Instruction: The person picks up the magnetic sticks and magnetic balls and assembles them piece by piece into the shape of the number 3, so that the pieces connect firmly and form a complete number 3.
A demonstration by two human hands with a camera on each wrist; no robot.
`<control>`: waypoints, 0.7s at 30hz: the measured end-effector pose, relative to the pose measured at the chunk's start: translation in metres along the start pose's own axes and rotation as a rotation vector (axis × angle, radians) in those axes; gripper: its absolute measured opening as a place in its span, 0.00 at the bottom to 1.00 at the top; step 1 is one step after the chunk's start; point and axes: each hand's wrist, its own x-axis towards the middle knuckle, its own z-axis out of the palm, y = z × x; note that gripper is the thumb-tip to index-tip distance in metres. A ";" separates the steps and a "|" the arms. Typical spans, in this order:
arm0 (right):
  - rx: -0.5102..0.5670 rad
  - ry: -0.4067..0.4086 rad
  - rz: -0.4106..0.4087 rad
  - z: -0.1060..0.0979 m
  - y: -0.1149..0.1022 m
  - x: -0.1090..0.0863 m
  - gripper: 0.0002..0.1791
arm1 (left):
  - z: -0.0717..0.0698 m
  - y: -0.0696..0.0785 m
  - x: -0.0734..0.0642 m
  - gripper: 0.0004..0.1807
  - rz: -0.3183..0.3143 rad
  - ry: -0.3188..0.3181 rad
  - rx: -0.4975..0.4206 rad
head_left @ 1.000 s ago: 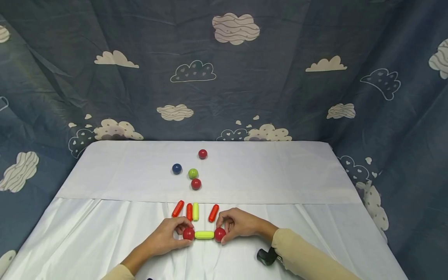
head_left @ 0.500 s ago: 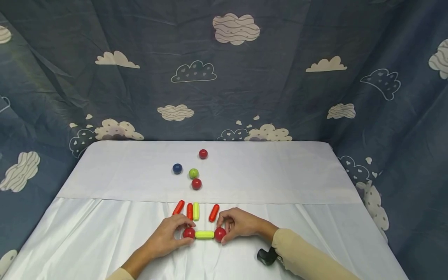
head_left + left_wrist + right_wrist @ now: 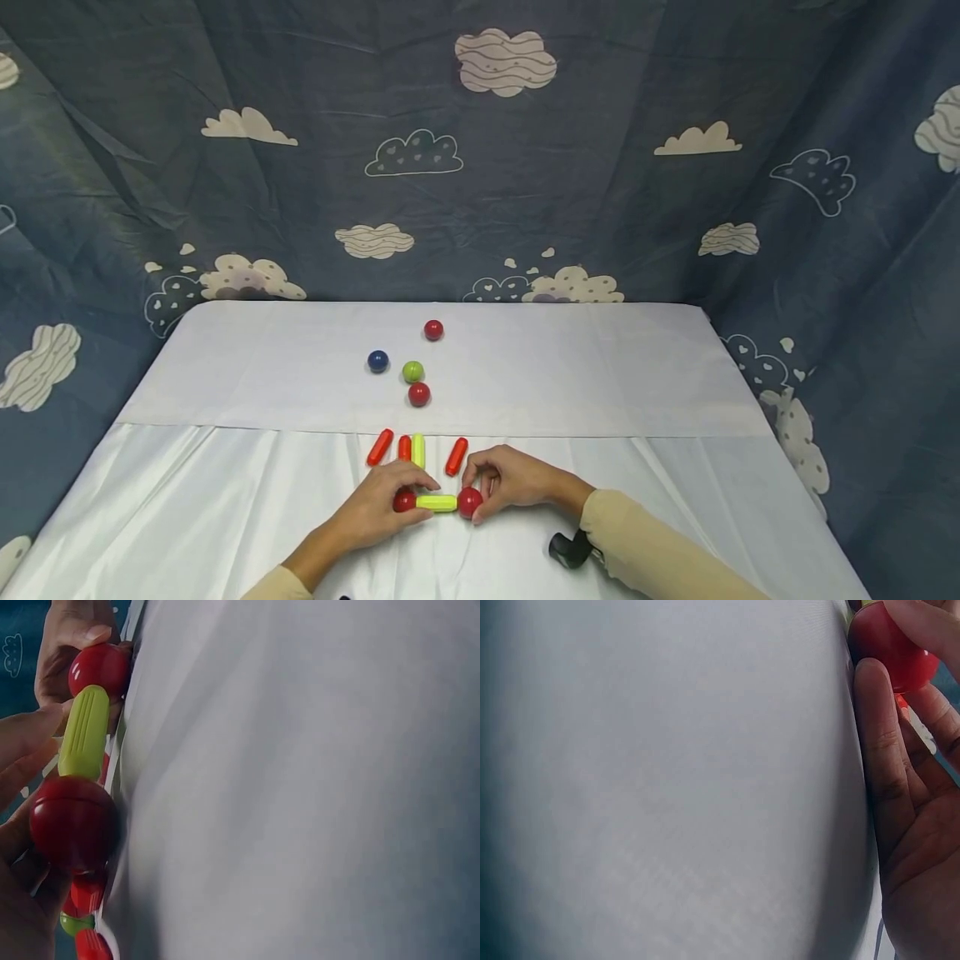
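Note:
Two shiny red balls are joined end to end by a yellow-green rod (image 3: 437, 503), lying near the table's front. My left hand (image 3: 378, 504) curves loosely round the left red ball (image 3: 403, 500), its thumb and forefinger reaching past it on either side of the rod. In the left wrist view, curled fingers sit behind that ball and two fingertips come close to the rod (image 3: 85, 735). The right red ball (image 3: 469, 502) is pinched between thumb and fingers of my right hand (image 3: 517, 479). In the right wrist view this ball (image 3: 892, 649) partly leaves the frame.
Just behind the hands lie several red rods (image 3: 456, 457) and another yellow-green rod (image 3: 417, 451). Farther back rest a blue ball (image 3: 378, 361), a green ball (image 3: 412, 372) and two red balls (image 3: 419, 394). A black object (image 3: 570, 550) hangs at the right cuff.
My left hand has slid to the right, its fingertips moving from the left red ball to beyond it, over the rod. The right hand and the joined pieces stay nearly still.

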 end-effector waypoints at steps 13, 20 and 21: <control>0.003 -0.007 -0.030 -0.001 0.001 0.001 0.17 | 0.010 -0.002 0.009 0.10 0.000 -0.066 -0.070; 0.011 0.000 -0.028 -0.001 0.001 0.001 0.17 | 0.011 -0.006 0.008 0.10 -0.045 -0.075 -0.106; 0.010 0.000 -0.027 -0.001 0.001 0.001 0.17 | 0.011 -0.006 0.008 0.10 -0.055 -0.078 -0.114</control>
